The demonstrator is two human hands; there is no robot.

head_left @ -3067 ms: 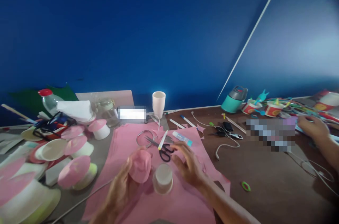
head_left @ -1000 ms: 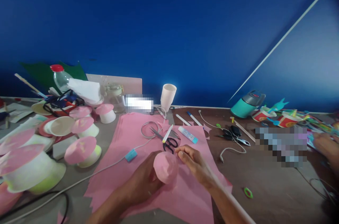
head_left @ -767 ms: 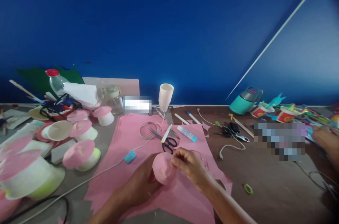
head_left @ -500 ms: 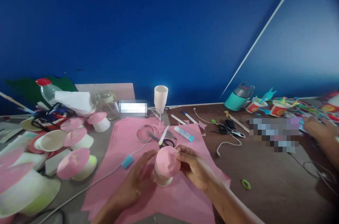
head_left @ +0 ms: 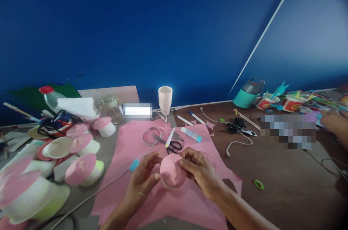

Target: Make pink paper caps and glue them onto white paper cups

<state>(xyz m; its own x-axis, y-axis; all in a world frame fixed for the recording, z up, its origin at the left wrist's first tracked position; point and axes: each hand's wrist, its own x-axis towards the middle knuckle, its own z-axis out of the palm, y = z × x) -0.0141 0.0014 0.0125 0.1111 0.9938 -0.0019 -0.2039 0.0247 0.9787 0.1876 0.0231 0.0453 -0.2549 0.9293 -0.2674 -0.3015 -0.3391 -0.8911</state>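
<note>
Far left: several white cups with pink paper tops, some tipped over, crowded together; red-capped bottle and glass jar behind. Grey cable with a blue tag runs toward the pink sheets.

Left hand: thumb and fingers spread, gripping nothing. Thumb tip right beside the disc's edge; contact can't be told. About a second ago this hand was wrapped close behind the disc; now it has come away.

Centre, over the pink sheets: pink paper disc, creased, on top of a pale cup. Half a second ago the cup's side showed below the disc; now just a pale edge. Black-handled scissors beyond, white marker lying across them.

Right hand: thumb and fingers pinching the disc's right edge. My reading: adjustment of the paper now rests with this hand, the left only standing by.

Glue stick past it, capped or not unclear. Far right: teal flask, red paper cups, a co-worker's hand, blurred.
</note>
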